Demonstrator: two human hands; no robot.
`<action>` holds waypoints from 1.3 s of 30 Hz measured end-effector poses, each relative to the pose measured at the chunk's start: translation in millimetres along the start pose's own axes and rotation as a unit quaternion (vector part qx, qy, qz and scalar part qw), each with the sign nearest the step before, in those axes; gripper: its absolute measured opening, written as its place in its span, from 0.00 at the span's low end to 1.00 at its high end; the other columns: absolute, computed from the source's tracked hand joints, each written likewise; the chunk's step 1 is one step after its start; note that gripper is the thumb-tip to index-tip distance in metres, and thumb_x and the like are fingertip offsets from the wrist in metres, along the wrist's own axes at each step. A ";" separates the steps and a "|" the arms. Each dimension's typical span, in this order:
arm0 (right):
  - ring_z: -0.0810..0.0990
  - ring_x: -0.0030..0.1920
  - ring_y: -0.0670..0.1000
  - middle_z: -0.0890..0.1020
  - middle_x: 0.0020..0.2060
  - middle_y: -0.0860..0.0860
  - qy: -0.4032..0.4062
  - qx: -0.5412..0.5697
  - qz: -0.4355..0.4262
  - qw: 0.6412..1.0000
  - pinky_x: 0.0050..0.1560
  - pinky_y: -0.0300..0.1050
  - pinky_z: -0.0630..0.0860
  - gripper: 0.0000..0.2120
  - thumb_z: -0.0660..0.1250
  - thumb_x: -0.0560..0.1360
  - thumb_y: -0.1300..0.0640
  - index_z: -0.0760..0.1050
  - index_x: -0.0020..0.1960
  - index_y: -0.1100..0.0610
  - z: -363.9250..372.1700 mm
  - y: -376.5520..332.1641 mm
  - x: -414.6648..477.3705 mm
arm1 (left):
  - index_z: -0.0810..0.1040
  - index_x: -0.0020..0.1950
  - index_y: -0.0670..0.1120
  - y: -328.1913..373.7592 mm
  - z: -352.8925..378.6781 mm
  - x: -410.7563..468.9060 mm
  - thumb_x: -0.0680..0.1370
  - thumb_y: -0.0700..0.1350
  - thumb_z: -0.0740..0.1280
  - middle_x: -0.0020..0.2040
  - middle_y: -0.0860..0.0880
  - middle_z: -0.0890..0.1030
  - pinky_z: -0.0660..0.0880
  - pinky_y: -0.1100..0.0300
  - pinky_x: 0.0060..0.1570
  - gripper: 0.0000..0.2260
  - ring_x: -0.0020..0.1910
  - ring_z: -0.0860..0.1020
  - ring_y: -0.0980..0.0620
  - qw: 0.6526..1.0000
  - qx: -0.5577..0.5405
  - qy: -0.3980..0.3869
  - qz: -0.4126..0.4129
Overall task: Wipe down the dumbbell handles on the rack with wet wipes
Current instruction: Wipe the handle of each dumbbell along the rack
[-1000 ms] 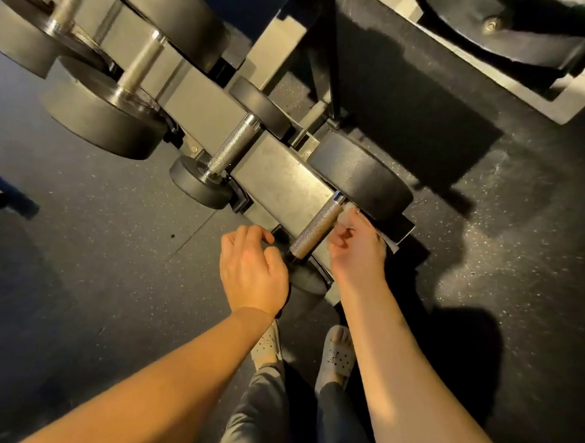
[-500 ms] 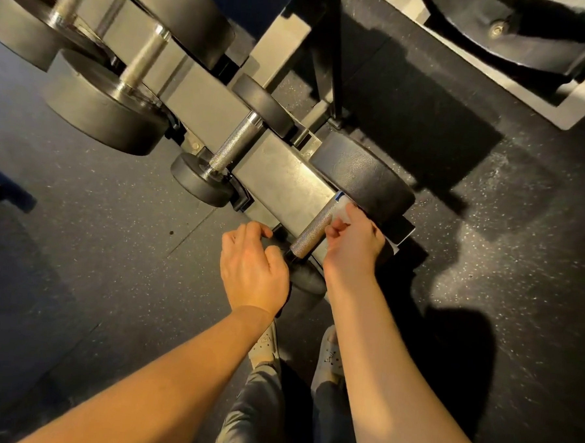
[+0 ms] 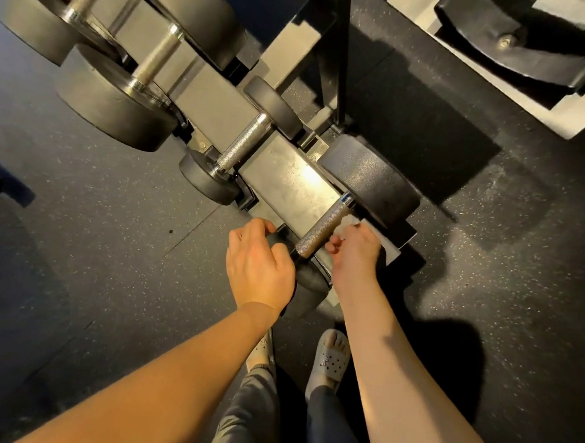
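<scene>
The nearest dumbbell lies across the rack (image 3: 286, 183), its knurled steel handle (image 3: 324, 227) running from a big black far head (image 3: 371, 178) down to a near head (image 3: 306, 289) by my feet. My left hand (image 3: 258, 263) curls over the top edge of that near head, left of the handle. My right hand (image 3: 353, 255) sits just right of the handle's lower half, fingers curled on a white wet wipe (image 3: 351, 221) that peeks out above them. The wipe touches the handle's right side.
A smaller dumbbell (image 3: 242, 146) sits one slot left, with larger ones (image 3: 121, 104) beyond it. A black rack upright (image 3: 337, 54) rises behind. Another machine base (image 3: 530, 61) fills the top right. My sandalled feet (image 3: 331, 359) stand on speckled rubber floor.
My right hand, with the wipe, went up the handle toward the far head, then came back down and a little off to its right. The left hand stayed on the near head.
</scene>
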State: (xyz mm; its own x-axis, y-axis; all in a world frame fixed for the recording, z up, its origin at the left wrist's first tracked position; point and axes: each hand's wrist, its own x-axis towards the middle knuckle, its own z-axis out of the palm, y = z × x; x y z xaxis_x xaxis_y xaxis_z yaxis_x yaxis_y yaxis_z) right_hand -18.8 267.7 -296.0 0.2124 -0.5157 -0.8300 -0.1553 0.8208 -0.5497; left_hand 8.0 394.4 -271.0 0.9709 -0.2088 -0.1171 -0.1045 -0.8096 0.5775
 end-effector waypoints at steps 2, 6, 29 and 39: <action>0.72 0.33 0.50 0.76 0.35 0.54 -0.024 -0.185 -0.071 0.980 0.33 0.43 0.70 0.13 0.57 0.81 0.70 0.75 0.46 0.56 -8.0 16.3 -8.2 | 0.72 0.53 0.49 1.1 -0.2 0.3 0.72 0.42 0.58 0.46 0.56 0.70 0.70 0.49 0.49 0.11 0.50 0.65 0.56 1.000 -0.002 0.002 -0.002; 0.78 0.51 0.50 0.81 0.51 0.52 -0.133 -0.503 -0.154 0.840 0.38 0.30 0.68 0.09 0.60 0.82 0.63 0.79 0.54 0.56 -26.9 23.4 -22.4 | 0.73 0.54 0.47 0.5 0.7 0.6 0.72 0.43 0.58 0.47 0.55 0.71 0.71 0.48 0.49 0.12 0.52 0.68 0.52 1.000 -0.005 0.002 -0.011; 0.79 0.57 0.58 0.80 0.55 0.56 -0.321 -0.868 -0.346 0.154 0.51 0.49 0.70 0.07 0.65 0.81 0.55 0.73 0.57 0.56 66.3 -56.3 -5.0 | 0.74 0.54 0.47 -1.6 1.4 1.7 0.76 0.38 0.61 0.48 0.54 0.73 0.70 0.51 0.50 0.09 0.51 0.71 0.51 0.997 -0.038 0.026 -0.059; 0.78 0.52 0.55 0.80 0.48 0.52 -0.350 -0.753 -0.481 0.283 0.56 0.47 0.71 0.06 0.67 0.76 0.63 0.78 0.52 0.57 11.7 -33.3 -19.4 | 0.72 0.50 0.48 -0.5 0.5 -0.3 0.73 0.43 0.56 0.46 0.52 0.74 0.70 0.51 0.48 0.09 0.48 0.69 0.51 0.997 -0.054 0.028 -0.047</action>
State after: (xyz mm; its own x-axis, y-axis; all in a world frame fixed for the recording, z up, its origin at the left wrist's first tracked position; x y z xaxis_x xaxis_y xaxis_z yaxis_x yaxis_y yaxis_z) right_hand -6.5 253.2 -260.5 0.9119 0.2835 -0.2966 0.1748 -0.9225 -0.3443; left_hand 7.6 394.6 -271.6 0.9862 -0.1019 -0.1304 0.0075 -0.7595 0.6505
